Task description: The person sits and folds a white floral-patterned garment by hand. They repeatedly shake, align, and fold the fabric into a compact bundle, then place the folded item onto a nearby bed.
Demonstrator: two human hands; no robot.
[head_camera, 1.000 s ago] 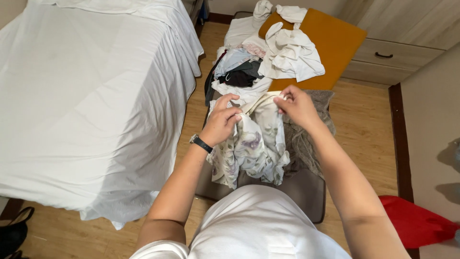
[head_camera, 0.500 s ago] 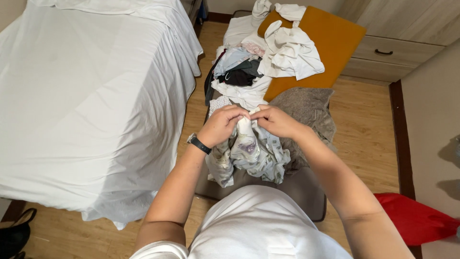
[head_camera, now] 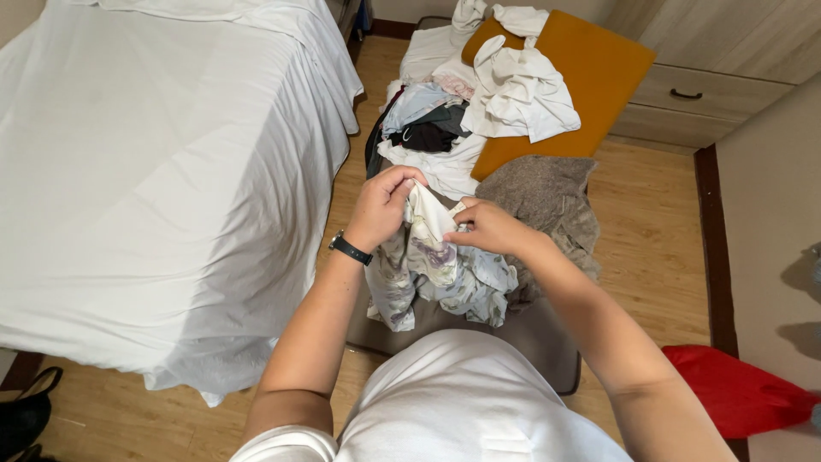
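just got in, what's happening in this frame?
A person stands beside a white-sheeted bed, both hands on a pale floral-print garment. The left hand pinches its top edge up high; the right hand holds a grip on the fabric next to it, and the rest hangs bunched below. Behind lies a pile of clothes, a grey garment and an orange cushion.

We see a pale garment (head_camera: 432, 269) with a grey and mauve floral print, a white bed sheet (head_camera: 162, 171), an orange cushion (head_camera: 590, 81), a speckled grey-brown cloth (head_camera: 547, 197), a black wristband (head_camera: 351, 249) and a red bag (head_camera: 735, 393) (plain, no pattern) on light wooden flooring (head_camera: 650, 231).
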